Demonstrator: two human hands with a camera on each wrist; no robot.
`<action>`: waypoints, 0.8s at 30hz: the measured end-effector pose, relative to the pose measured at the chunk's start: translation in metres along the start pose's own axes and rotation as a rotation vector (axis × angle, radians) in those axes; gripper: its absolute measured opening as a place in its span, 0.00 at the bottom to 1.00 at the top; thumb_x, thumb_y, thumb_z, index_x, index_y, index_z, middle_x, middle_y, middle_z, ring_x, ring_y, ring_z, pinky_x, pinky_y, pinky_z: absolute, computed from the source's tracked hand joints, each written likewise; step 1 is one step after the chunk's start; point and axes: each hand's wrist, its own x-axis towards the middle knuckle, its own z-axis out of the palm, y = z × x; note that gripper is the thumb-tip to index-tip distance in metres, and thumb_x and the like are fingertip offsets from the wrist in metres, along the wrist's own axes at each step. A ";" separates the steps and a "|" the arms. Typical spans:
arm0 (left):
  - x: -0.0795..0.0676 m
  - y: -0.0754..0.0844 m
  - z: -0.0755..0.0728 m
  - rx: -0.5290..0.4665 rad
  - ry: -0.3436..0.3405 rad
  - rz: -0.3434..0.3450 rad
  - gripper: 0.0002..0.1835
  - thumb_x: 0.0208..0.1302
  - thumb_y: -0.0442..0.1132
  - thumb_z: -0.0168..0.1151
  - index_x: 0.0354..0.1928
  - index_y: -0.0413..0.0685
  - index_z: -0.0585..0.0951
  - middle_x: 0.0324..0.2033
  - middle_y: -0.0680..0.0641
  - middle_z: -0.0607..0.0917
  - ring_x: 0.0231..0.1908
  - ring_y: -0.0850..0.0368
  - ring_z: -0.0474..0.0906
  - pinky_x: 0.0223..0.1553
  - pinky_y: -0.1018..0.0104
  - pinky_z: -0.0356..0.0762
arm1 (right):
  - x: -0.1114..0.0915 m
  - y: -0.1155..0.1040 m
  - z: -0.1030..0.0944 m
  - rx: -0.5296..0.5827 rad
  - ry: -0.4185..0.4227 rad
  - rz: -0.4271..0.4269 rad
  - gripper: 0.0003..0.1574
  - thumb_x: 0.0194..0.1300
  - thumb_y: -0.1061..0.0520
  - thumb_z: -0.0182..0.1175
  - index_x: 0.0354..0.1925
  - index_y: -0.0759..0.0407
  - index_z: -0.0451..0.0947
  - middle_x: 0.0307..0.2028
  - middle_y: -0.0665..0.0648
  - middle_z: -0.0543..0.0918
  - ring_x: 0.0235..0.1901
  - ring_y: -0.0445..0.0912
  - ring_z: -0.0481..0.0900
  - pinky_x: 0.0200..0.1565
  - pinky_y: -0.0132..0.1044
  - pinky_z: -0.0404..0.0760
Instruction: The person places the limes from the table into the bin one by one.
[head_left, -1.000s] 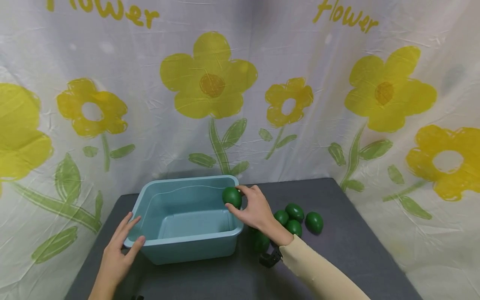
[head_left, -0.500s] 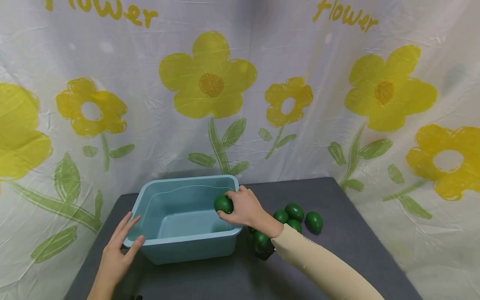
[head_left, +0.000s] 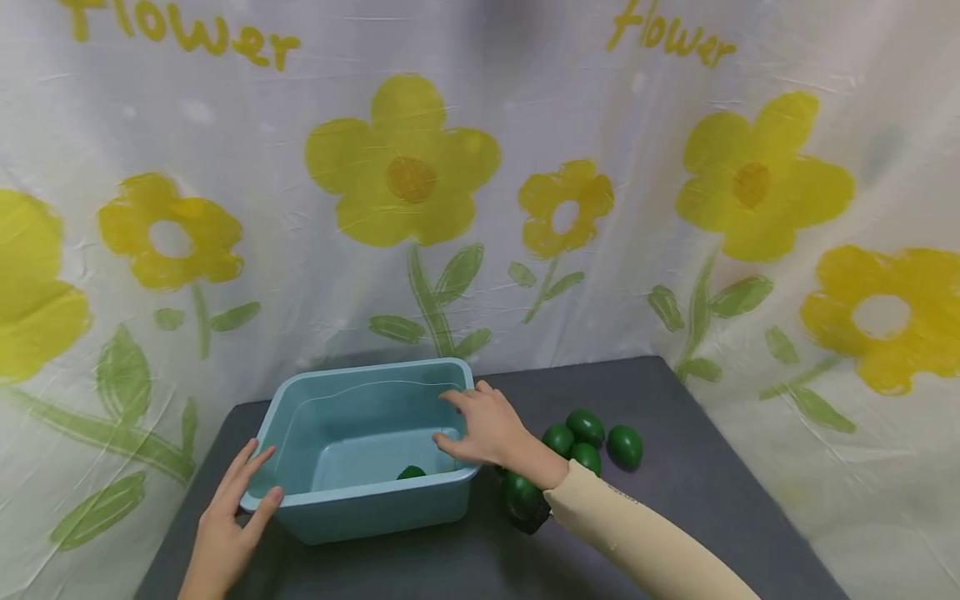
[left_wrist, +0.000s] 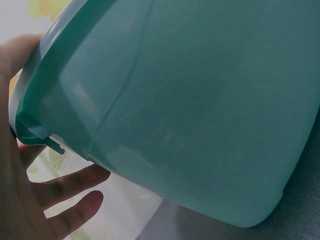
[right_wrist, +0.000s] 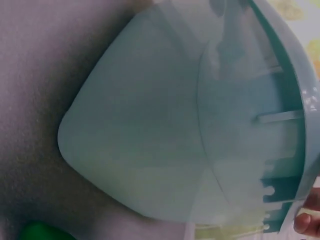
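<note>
A light blue plastic basin (head_left: pixel 375 518) stands on the dark table. Inside it, the top of one smooth green oval fruit (head_left: pixel 411 472) shows above the front rim. My left hand (head_left: pixel 227 529) rests at the basin's left end, fingers spread and thumb over the rim. In the left wrist view, its fingers (left_wrist: pixel 75 182) extend beside the basin wall. Over the right rim hangs my right hand (head_left: pixel 486 427), thumb and fingers apart with nothing between them. Its fingertips (right_wrist: pixel 306 220) just show at the rim in the right wrist view.
Several more green oval fruits (head_left: pixel 585 427) lie on the dark table (head_left: pixel 667 517) right of the basin, some partly behind my right forearm. A white curtain (head_left: pixel 600 333) printed with yellow flowers hangs behind the table.
My right hand carried the green fruit left over the basin and let it go; the fruit now lies inside, and the fingers have spread. The left hand stays at the rim. The head view has shifted slightly.
</note>
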 end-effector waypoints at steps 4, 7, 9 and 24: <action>0.001 0.001 -0.001 0.002 0.001 0.005 0.32 0.77 0.46 0.65 0.79 0.54 0.70 0.83 0.41 0.57 0.78 0.28 0.53 0.59 0.16 0.61 | -0.011 0.003 -0.004 0.071 0.062 0.019 0.37 0.68 0.36 0.68 0.69 0.48 0.80 0.56 0.54 0.86 0.42 0.47 0.75 0.41 0.41 0.74; 0.002 0.001 -0.002 0.008 0.002 0.007 0.32 0.77 0.46 0.64 0.79 0.53 0.70 0.83 0.40 0.57 0.78 0.27 0.54 0.59 0.16 0.61 | -0.018 0.008 -0.006 0.101 0.131 0.016 0.39 0.67 0.37 0.69 0.70 0.50 0.78 0.60 0.57 0.83 0.48 0.51 0.78 0.45 0.47 0.79; 0.003 0.001 -0.002 0.013 0.002 0.007 0.32 0.77 0.46 0.64 0.79 0.53 0.70 0.83 0.40 0.58 0.78 0.27 0.54 0.59 0.16 0.61 | -0.021 0.012 -0.008 0.114 0.166 0.017 0.40 0.67 0.37 0.70 0.71 0.51 0.77 0.60 0.58 0.83 0.52 0.53 0.79 0.49 0.51 0.80; -0.001 0.000 0.000 -0.008 0.029 0.025 0.31 0.77 0.46 0.65 0.78 0.54 0.72 0.82 0.43 0.59 0.81 0.39 0.52 0.59 0.17 0.62 | -0.042 0.072 -0.032 0.157 0.241 0.204 0.51 0.65 0.34 0.71 0.78 0.51 0.69 0.68 0.65 0.78 0.66 0.65 0.75 0.62 0.68 0.76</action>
